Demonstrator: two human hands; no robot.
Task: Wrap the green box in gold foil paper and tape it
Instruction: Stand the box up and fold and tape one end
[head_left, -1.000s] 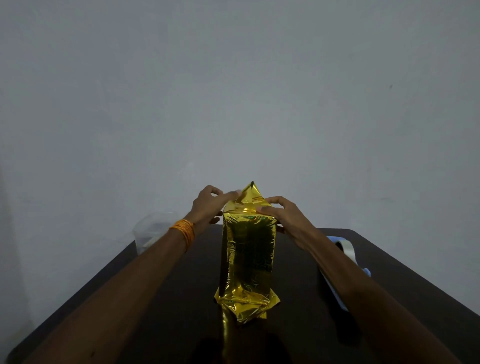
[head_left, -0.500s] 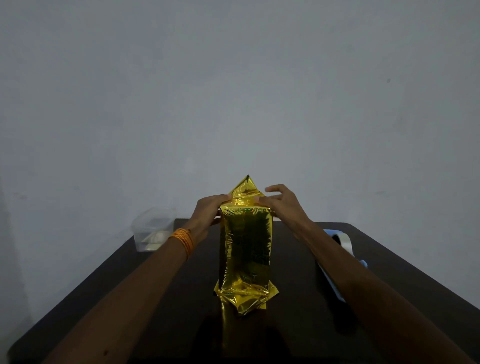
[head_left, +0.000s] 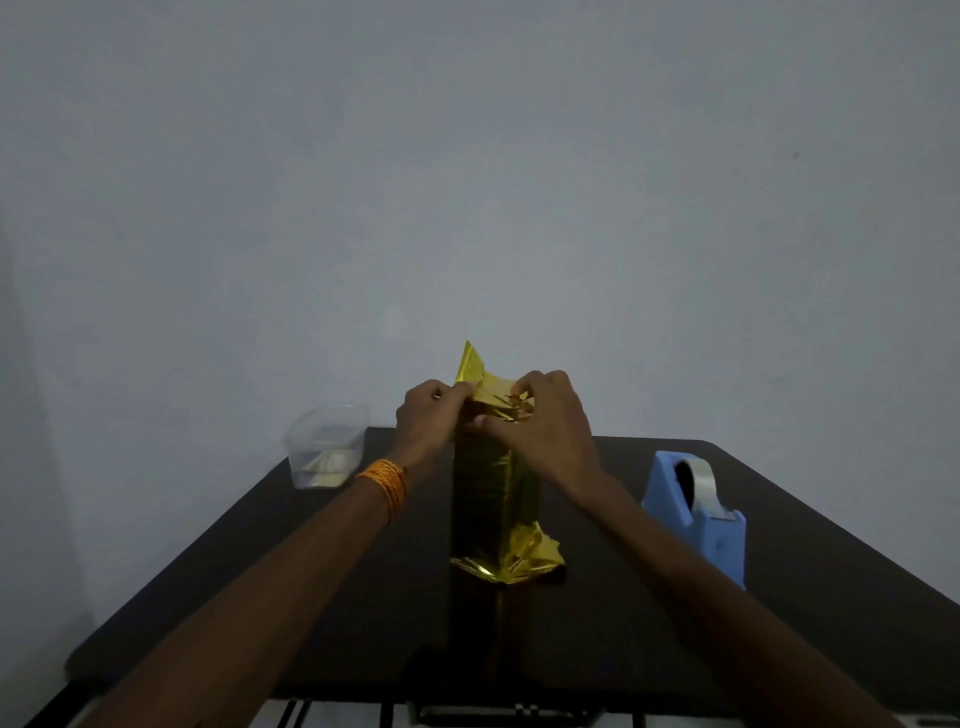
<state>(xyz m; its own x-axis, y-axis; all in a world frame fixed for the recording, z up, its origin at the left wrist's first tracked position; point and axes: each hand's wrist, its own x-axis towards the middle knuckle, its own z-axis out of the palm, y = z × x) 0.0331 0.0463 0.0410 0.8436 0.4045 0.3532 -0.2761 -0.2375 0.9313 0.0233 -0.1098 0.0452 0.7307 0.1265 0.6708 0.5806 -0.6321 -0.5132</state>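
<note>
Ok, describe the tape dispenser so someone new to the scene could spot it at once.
Start at the dark table. On its right side, right of the upright gold-wrapped box, stands the tape dispenser. It is the only blue thing there, with a clear tape roll set in its top.

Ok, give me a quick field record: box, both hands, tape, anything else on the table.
box: tall box wrapped in gold foil paper, upright on dark table
top end: one foil flap sticks up
left hand: pinches top foil
right hand: pinches top foil
tape: blue tape dispenser, right of box, untouched
other: clear plastic container, far left
</note>
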